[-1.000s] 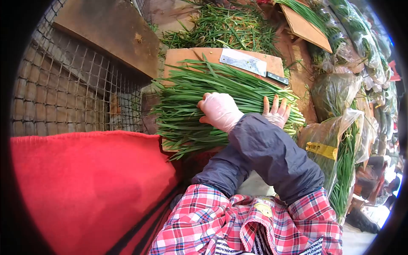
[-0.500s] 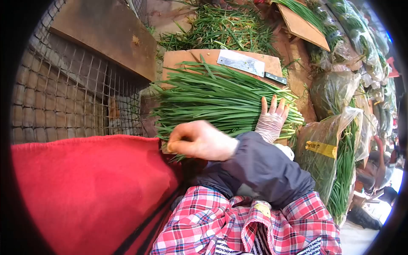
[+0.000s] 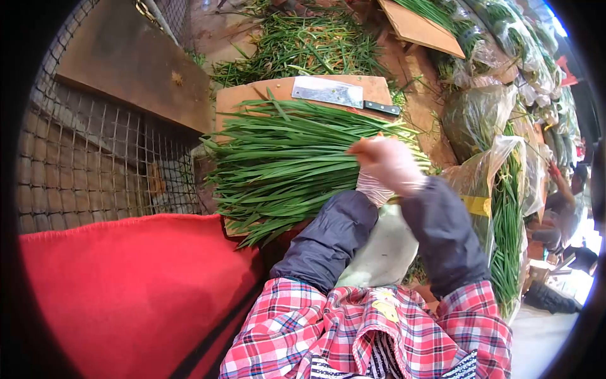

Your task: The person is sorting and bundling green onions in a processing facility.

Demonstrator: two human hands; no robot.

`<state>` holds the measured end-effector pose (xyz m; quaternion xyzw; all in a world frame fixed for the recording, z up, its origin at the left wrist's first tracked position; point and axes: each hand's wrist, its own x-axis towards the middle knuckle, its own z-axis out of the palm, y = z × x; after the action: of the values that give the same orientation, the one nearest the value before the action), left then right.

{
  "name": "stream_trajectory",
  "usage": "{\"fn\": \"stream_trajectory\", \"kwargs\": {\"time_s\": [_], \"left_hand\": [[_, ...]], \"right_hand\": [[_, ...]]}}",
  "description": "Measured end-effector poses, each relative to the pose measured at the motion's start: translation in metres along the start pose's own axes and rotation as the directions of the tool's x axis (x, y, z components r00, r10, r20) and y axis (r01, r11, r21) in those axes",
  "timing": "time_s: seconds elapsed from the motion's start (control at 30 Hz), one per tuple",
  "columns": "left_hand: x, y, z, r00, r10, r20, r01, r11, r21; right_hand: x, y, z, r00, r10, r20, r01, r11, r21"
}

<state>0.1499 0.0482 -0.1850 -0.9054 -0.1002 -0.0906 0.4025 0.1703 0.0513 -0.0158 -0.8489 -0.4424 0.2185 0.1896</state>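
A broad bunch of long green leafy stalks lies across a wooden board, pale ends to the right. My left hand, in a thin wrinkled glove, rests at the pale ends; its fingers are mostly hidden behind my right hand. Directly over it is my right hand, blurred, with fingers curled together; anything inside them cannot be made out. A cleaver with a black handle lies flat on the board beyond the stalks.
Loose green trimmings are heaped behind the board. Plastic-wrapped bundles line the right side. A red cloth covers the lower left, beside wire mesh and a brown panel. A person is at the far right.
My right hand has swung from the left front of the stalks across to their pale ends, over my left hand. The arms no longer cross. The view has shifted slightly.
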Motion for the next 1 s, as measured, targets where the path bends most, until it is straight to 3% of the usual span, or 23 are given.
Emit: {"fn": "stream_trajectory", "kwargs": {"time_s": [0.03, 0.07, 0.1, 0.13, 0.23, 0.3, 0.43, 0.53, 0.57, 0.67, 0.7, 0.8, 0.93, 1.0], "left_hand": [[-0.002, -0.005, -0.005, 0.993, 0.055, 0.102, -0.058, 0.998, 0.023], [-0.003, -0.028, -0.014, 0.993, 0.059, 0.105, 0.003, 0.860, -0.511], [-0.003, -0.053, -0.024, 0.992, 0.063, 0.107, 0.067, 0.456, -0.887], [-0.004, -0.041, -0.016, 0.996, 0.011, 0.091, 0.078, 0.420, -0.904], [-0.003, -0.044, -0.018, 0.993, 0.052, 0.107, 0.075, 0.423, -0.903], [-0.001, -0.057, -0.023, 0.982, 0.154, 0.114, 0.055, 0.344, -0.937], [-0.003, -0.046, -0.020, 0.994, 0.018, 0.107, 0.092, 0.395, -0.914], [-0.004, -0.047, -0.021, 0.989, 0.069, 0.128, 0.089, 0.408, -0.909], [-0.003, -0.050, -0.022, 0.986, 0.110, 0.128, 0.083, 0.347, -0.934], [-0.007, -0.044, -0.010, 0.999, -0.020, -0.032, -0.020, 0.440, -0.898], [-0.008, -0.038, -0.011, 0.999, -0.031, -0.016, 0.000, 0.462, -0.887], [-0.008, -0.039, -0.007, 0.976, -0.157, -0.152, -0.067, 0.448, -0.891], [-0.006, -0.040, -0.014, 0.999, -0.021, 0.030, 0.037, 0.456, -0.889], [-0.006, -0.046, -0.018, 0.996, 0.027, 0.085, 0.068, 0.384, -0.921]], "right_hand": [[0.003, -0.030, 0.011, 0.998, 0.022, -0.059, -0.033, 0.982, -0.185], [0.014, -0.036, 0.028, 0.999, 0.036, -0.027, -0.042, 0.965, -0.259], [0.024, -0.042, 0.046, 0.999, 0.050, 0.006, -0.045, 0.942, -0.333], [0.044, -0.029, 0.071, 0.989, 0.060, 0.134, -0.017, 0.953, -0.304], [0.051, -0.045, 0.074, 0.981, 0.030, 0.192, 0.041, 0.933, -0.357], [0.055, -0.043, 0.082, 0.986, 0.024, 0.165, 0.041, 0.925, -0.377], [0.055, -0.039, 0.089, 0.989, -0.150, -0.015, 0.131, 0.905, -0.404], [0.060, -0.042, 0.087, 0.982, -0.186, 0.029, 0.179, 0.879, -0.441], [0.061, -0.043, 0.083, 0.986, -0.162, 0.027, 0.161, 0.914, -0.373], [0.062, -0.039, 0.072, 0.993, -0.116, 0.002, 0.116, 0.987, -0.114], [0.062, -0.035, 0.069, 0.990, -0.139, 0.035, 0.141, 0.985, -0.098], [0.058, -0.036, 0.060, 0.977, -0.181, 0.114, 0.193, 0.976, -0.102], [0.052, -0.042, 0.061, 0.959, -0.251, 0.127, 0.259, 0.965, -0.045], [0.050, -0.048, 0.061, 0.947, -0.284, 0.153, 0.294, 0.954, -0.053]]}}
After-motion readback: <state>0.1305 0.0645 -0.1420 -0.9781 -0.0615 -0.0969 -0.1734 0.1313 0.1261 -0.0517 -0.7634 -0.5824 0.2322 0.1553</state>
